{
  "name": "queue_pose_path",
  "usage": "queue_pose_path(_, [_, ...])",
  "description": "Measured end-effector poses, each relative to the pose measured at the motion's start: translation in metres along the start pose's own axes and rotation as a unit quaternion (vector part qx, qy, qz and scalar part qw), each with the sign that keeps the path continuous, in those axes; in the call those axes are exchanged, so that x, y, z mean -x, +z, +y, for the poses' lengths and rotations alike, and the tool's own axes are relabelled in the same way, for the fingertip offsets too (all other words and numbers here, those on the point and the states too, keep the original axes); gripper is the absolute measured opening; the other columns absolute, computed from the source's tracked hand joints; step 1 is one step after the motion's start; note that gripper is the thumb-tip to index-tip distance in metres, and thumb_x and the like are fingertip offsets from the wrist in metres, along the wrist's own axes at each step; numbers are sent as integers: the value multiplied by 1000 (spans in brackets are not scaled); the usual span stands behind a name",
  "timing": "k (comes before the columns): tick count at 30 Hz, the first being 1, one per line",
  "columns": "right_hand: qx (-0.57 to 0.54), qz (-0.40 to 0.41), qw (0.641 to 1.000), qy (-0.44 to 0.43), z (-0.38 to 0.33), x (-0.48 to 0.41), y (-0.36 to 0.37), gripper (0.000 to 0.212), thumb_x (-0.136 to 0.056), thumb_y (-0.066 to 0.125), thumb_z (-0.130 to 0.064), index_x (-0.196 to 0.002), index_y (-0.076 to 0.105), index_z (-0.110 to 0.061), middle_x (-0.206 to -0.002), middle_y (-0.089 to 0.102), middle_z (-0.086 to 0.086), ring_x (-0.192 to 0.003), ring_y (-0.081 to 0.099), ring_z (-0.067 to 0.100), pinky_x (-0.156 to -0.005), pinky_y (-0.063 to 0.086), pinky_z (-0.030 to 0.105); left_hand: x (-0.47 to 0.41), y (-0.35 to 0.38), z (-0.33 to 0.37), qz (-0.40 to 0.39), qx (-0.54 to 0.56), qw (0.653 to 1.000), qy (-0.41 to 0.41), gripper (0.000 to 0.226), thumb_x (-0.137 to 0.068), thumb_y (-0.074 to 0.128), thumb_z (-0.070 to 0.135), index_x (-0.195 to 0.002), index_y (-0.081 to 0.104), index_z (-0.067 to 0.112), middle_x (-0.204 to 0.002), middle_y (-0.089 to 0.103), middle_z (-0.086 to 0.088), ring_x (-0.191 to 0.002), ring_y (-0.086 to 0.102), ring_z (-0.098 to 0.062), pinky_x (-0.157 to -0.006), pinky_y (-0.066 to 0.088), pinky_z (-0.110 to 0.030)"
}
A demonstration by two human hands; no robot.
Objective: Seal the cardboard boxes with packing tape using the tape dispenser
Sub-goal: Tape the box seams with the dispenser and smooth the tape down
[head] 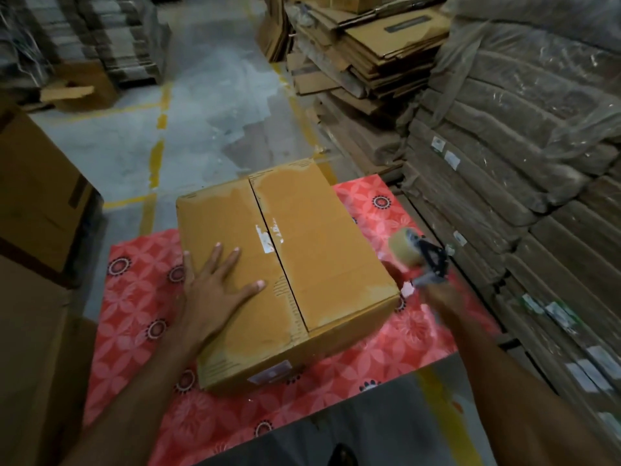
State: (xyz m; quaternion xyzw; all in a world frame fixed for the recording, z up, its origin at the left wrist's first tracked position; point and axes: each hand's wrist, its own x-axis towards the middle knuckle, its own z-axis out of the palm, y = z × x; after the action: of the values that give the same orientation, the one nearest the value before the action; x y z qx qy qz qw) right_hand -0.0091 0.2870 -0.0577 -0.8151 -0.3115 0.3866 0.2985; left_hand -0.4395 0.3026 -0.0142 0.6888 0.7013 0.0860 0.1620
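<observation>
A brown cardboard box [322,250] lies on a red patterned sheet [141,317], its two top flaps folded down with a bare seam between them. My left hand [215,284] rests flat on the left flap, fingers spread. To the right of the box, my right hand [440,297], blurred by motion, grips the handle of a black tape dispenser [431,260]. Its roll of clear tape [405,245] hovers just off the box's right edge.
Large cardboard boxes [37,210] stand at the left. Stacks of flattened cartons wrapped in plastic [524,156] rise close on the right. More flat cardboard [363,55] is piled behind. Concrete floor with yellow lines [158,156] lies beyond the box.
</observation>
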Motion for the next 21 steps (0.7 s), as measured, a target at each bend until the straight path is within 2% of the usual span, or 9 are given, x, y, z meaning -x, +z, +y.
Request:
queue_pose_path(4, [-235, -126, 964, 3, -45, -8, -15, 14, -62, 47, -1, -68, 46, -13, -57, 40, 6, -37, 39, 13, -42, 36, 23, 32, 15, 33, 12, 23, 999, -25, 106, -65, 28, 102, -156, 17, 49, -168, 2, 11, -150, -26, -35, -121, -7, -58])
queue_pose_path(8, [-384, -304, 871, -43, -118, 19, -31, 36, -40, 46, -7, -74, 42, -16, -54, 39, -3, -38, 30, 11, -41, 31, 20, 77, 27, 84, -33, 22, 997, -61, 96, -75, 32, 92, -157, 7, 48, -167, -7, 13, -148, -26, -40, -114, 16, -69])
queue_pose_path(10, [-358, -359, 859, -76, -139, 40, -28, 27, -49, 40, -6, -75, 43, -13, -56, 40, -1, -39, 31, 11, -42, 30, 21, 96, 21, 106, -56, -34, 996, -63, 93, -79, 33, 89, -157, 9, 46, -167, 1, 11, -148, -7, -46, -109, 26, -70])
queue_pose_path(13, [-317, -415, 847, -99, -149, 71, -8, 29, -49, 46, -7, -78, 49, -7, -57, 42, 2, -38, 32, 13, -43, 30, 23, 83, -10, 114, -22, -75, 997, -17, 65, -88, 37, 78, -141, 49, 41, -144, 50, 4, -130, 44, -34, -108, 29, -50])
queue_pose_path(15, [-290, -445, 840, -108, -146, 89, 11, 28, -52, 48, -8, -80, 52, -4, -58, 42, 5, -37, 33, 14, -43, 29, 24, 50, -37, 110, -29, 170, 985, -32, 45, -96, 45, 63, -117, 68, 30, -114, 70, -2, -110, 63, -28, -101, 42, -39])
queue_pose_path(16, [-277, -456, 838, -113, -146, 97, 21, 27, -55, 49, -9, -81, 53, -3, -59, 42, 6, -37, 33, 14, -44, 29, 24, 32, -51, 109, -47, 346, 935, -65, 42, -99, 49, 56, -113, 70, 22, -108, 72, -5, -104, 66, -25, -95, 48, -37])
queue_pose_path(18, [-250, -463, 842, -120, -145, 112, 38, 25, -57, 51, -9, -82, 53, -2, -60, 43, 7, -38, 33, 15, -44, 28, 25, -3, -69, 105, -86, 635, 752, -156, 49, -99, 54, 51, -116, 66, 6, -104, 69, -12, -99, 66, -28, -91, 54, -42])
queue_pose_path(19, [-240, -466, 843, -123, -145, 117, 46, 24, -59, 49, -8, -82, 53, -2, -60, 43, 7, -38, 33, 15, -44, 28, 25, -18, -73, 101, -99, 710, 672, -187, 52, -98, 56, 51, -115, 63, 3, -102, 67, -15, -96, 67, -32, -86, 59, -44])
queue_pose_path(21, [-223, -461, 849, -134, -147, 123, 58, 23, -61, 48, -7, -83, 53, -2, -59, 43, 6, -39, 32, 14, -43, 28, 25, -35, -77, 94, -135, 757, 606, -203, 51, -97, 58, 48, -118, 59, 2, -102, 63, -16, -85, 72, -33, -69, 62, -42])
